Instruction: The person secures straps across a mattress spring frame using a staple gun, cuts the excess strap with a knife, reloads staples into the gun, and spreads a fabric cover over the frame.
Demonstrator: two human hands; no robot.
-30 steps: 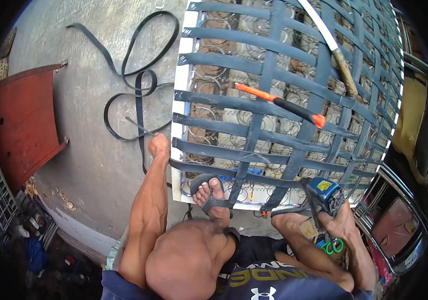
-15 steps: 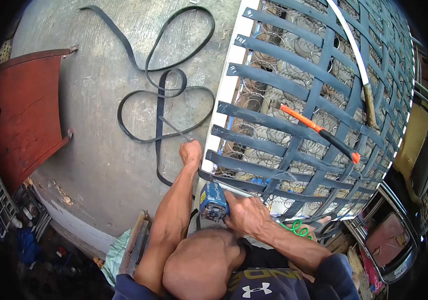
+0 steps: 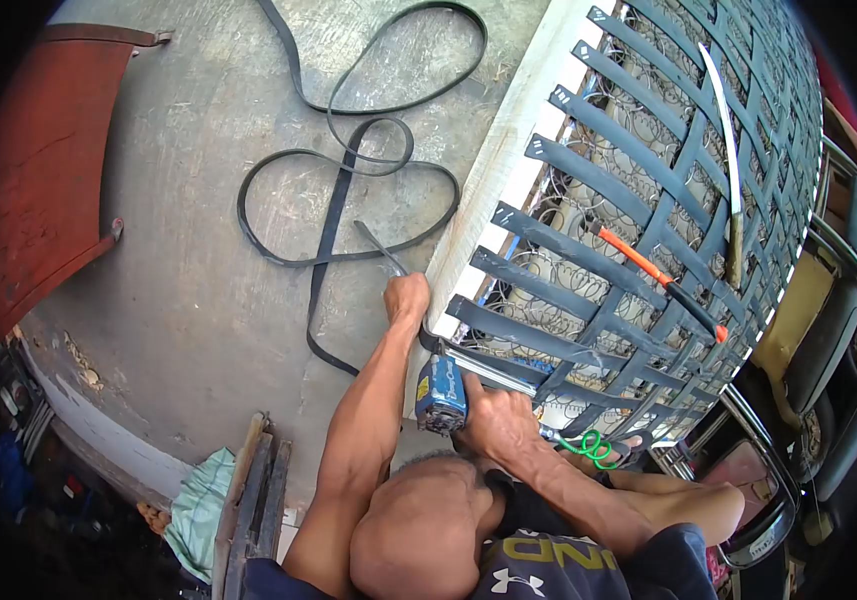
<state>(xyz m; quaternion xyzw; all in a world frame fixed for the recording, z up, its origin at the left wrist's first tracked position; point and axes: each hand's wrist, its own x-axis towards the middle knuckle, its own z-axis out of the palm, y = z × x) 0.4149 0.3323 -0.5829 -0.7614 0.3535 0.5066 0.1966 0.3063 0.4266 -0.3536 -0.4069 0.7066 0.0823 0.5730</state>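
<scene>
My right hand (image 3: 500, 420) is wrapped round a blue staple gun (image 3: 444, 396), its nose close to the near corner of the spring-filled frame (image 3: 508, 238). A dark webbing strap (image 3: 431, 341) bends round that corner by the nose. My left hand (image 3: 407, 298) is closed beside the frame's edge on a thin grey rod-like piece (image 3: 380, 244), which sticks out toward the upper left; its gripped part is hidden. Loose webbing (image 3: 325, 238) lies looped on the floor past that hand. Interwoven webbing straps (image 3: 598, 182) cover the springs, their ends fixed to the frame.
On the webbing lie an orange-and-black handled tool (image 3: 662, 282) and a long curved pale blade (image 3: 724, 135) with a wooden handle. A green coiled hose (image 3: 593, 450) runs near my right forearm. A red panel (image 3: 53, 170) stands left; wooden pieces (image 3: 253, 495) are at lower left.
The view has shifted, so the frame appears farther right and more tilted. Both hands keep their grips, and the staple gun stays at the frame's near corner.
</scene>
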